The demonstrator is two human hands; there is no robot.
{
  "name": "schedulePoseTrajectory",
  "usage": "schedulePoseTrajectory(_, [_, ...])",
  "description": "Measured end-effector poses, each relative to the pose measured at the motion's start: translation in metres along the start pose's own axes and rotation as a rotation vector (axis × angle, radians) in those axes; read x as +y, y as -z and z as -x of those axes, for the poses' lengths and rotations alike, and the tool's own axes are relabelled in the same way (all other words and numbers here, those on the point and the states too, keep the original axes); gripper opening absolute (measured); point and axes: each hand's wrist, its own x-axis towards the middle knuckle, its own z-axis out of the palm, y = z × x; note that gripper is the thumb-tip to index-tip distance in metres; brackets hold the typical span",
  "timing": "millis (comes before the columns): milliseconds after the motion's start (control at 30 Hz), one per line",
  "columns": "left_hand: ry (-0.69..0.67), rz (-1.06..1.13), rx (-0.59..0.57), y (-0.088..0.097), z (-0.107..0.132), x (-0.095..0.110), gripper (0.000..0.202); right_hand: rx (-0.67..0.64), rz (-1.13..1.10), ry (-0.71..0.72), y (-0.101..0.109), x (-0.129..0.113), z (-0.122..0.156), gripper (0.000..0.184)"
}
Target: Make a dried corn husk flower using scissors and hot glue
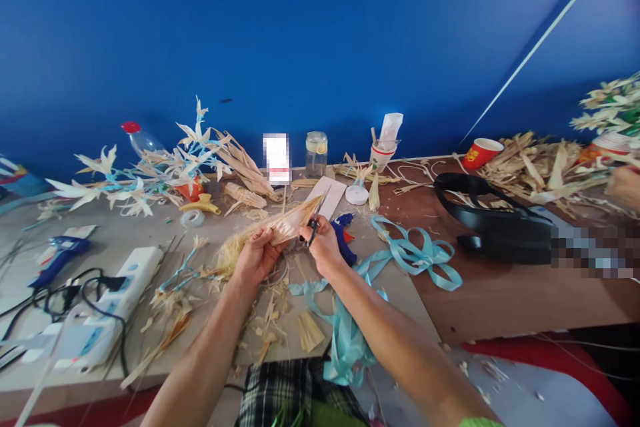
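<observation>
My left hand [257, 255] is closed around a dry corn husk [290, 221] that points up and to the right. My right hand [323, 245] grips black-handled scissors [314, 221], and their blades sit against the husk. Both hands hover over the grey table [125, 240], above a litter of husk scraps [273, 327]. A blue glue gun [344, 235] lies just behind my right hand. Light blue ribbon [410, 253] trails from beside my right wrist down over the table's edge.
Husk flowers with blue stems [150, 177] lie at the back left, beside a plastic bottle [140, 140]. A white power strip [113, 300] and cables sit at left. A glass jar [316, 153], paper cups [381, 155], a black bag [493, 220] and a husk pile [545, 170] stand behind and right.
</observation>
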Motion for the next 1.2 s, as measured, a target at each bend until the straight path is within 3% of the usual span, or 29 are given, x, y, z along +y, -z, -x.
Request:
schedulePoseTrajectory(200, [0.045, -0.022, -0.042, 0.001, 0.002, 0.003, 0.017, 0.025, 0.029, -0.026, 0.002, 0.001, -0.001, 0.027])
schedulePoseTrajectory(700, [0.043, -0.006, -0.006, 0.003, 0.000, 0.002, 0.018, -0.014, 0.014, -0.011, -0.001, -0.003, 0.002, 0.031])
schedulePoseTrajectory(933, [-0.112, -0.028, 0.081, 0.010, -0.006, 0.002, 0.013, -0.053, 0.206, -0.050, 0.004, -0.009, 0.002, 0.041])
schedulePoseTrajectory(1033, [-0.144, 0.026, 0.130, 0.010, -0.007, 0.010, 0.016, -0.155, 0.302, -0.009, 0.008, -0.015, 0.002, 0.040])
schedulePoseTrajectory(1200, [-0.140, 0.105, 0.198, 0.009, -0.008, 0.020, 0.022, -0.396, 0.532, -0.069, 0.009, -0.023, 0.007, 0.037])
